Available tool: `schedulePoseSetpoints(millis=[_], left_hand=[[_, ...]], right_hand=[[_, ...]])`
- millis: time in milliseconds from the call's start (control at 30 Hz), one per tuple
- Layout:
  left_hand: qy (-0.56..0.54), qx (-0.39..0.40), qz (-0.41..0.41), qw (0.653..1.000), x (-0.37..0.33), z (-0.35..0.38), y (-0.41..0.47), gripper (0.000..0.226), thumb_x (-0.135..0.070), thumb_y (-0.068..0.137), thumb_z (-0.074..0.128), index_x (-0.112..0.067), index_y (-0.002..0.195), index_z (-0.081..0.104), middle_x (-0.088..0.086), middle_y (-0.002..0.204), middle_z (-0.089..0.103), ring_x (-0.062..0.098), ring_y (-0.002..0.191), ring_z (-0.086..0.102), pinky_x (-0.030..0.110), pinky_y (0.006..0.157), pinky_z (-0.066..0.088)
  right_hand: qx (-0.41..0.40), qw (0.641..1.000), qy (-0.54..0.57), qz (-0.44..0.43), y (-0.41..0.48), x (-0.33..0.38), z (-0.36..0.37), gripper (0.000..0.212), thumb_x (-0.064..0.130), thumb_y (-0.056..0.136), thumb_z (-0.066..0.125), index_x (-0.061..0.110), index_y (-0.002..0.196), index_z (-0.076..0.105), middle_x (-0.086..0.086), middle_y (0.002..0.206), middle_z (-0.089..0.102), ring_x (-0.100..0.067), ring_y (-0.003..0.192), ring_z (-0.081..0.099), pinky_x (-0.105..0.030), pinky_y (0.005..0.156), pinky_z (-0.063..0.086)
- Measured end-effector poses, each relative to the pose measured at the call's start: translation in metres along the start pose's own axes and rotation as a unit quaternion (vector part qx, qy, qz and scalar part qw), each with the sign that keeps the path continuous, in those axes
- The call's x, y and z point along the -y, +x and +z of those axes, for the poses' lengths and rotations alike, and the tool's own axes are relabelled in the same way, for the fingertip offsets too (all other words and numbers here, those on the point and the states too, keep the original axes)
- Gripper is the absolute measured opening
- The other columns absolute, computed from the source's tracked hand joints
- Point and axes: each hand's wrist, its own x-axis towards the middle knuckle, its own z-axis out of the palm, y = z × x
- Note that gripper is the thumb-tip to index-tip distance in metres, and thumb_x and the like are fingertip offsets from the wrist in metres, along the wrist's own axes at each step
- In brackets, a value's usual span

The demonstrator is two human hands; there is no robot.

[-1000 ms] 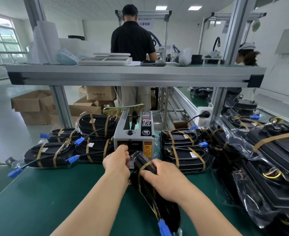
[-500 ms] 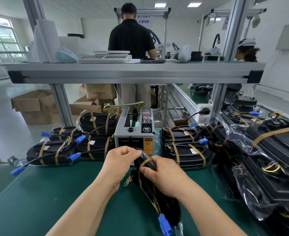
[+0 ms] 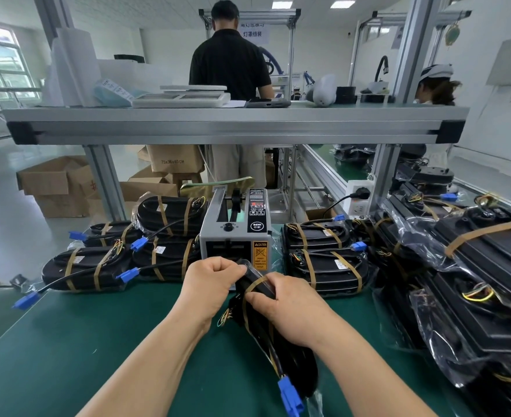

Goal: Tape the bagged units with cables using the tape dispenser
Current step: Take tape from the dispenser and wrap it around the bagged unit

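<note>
A black bagged unit [image 3: 287,353] with a cable and a blue connector [image 3: 290,395] stands on edge on the green table, just in front of the grey tape dispenser [image 3: 234,233]. My right hand [image 3: 290,308] grips its upper part, fingers over a brown tape strip [image 3: 252,285] wrapped round it. My left hand [image 3: 212,281] is curled at the unit's top end, pinching the bag or tape there. Part of the unit is hidden under my hands.
Taped units are stacked left [image 3: 103,266] and right [image 3: 326,260] of the dispenser. A big heap of bagged units [image 3: 474,281] fills the right side. An aluminium shelf [image 3: 236,124] spans overhead. A person [image 3: 230,64] stands behind it. Cardboard boxes [image 3: 55,188] sit on the floor at left.
My left hand came back from the dispenser's outlet to the top of the unit and now pinches there. The right hand keeps its grip; the unit barely shifted.
</note>
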Motion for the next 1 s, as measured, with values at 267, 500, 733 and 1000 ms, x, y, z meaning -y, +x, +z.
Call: schedulePoseSetpoints(millis=[267,500,733,1000], left_hand=[[-0.013,-0.006,0.001,1.0,-0.0021,-0.0005,-0.0015,0.025,-0.016,0.082,0.077,-0.014,0.059,0.069,-0.004,0.064,0.071,-0.006,0.056,0.061,0.012,0.057,0.045],[0.002,-0.015,-0.003,1.0,-0.0028,0.0017,-0.0032,0.019,-0.017,0.082,0.076,-0.007,0.067,0.072,-0.001,0.069,0.073,-0.005,0.058,0.062,0.005,0.051,0.043],[0.042,-0.031,0.0,0.999,-0.0058,0.0024,-0.0062,0.02,-0.021,0.08,0.078,-0.013,0.063,0.072,0.001,0.072,0.074,0.012,0.07,0.066,0.022,0.061,0.051],[0.068,-0.043,-0.017,0.997,-0.0082,0.0024,-0.0051,0.015,-0.026,0.074,0.082,-0.019,0.073,0.068,-0.002,0.065,0.065,0.015,0.067,0.06,0.031,0.065,0.048]], right_hand=[[0.001,1.0,-0.001,-0.001,0.0,0.0002,0.0014,0.036,0.054,0.093,0.056,0.023,0.111,0.06,-0.001,0.101,0.067,-0.023,0.093,0.063,-0.038,0.085,0.053],[0.002,1.0,-0.004,0.001,0.0003,0.0006,0.0018,0.037,0.054,0.094,0.056,0.022,0.112,0.06,-0.002,0.102,0.068,-0.024,0.095,0.063,-0.039,0.086,0.053],[0.002,1.0,-0.009,0.003,0.001,-0.0001,0.0019,0.037,0.055,0.093,0.055,0.022,0.11,0.059,-0.002,0.1,0.067,-0.023,0.092,0.063,-0.039,0.084,0.053],[-0.004,1.0,-0.001,0.006,0.0026,-0.0009,0.0037,0.036,0.056,0.092,0.056,0.024,0.107,0.06,0.0,0.098,0.067,-0.023,0.091,0.063,-0.039,0.084,0.053]])
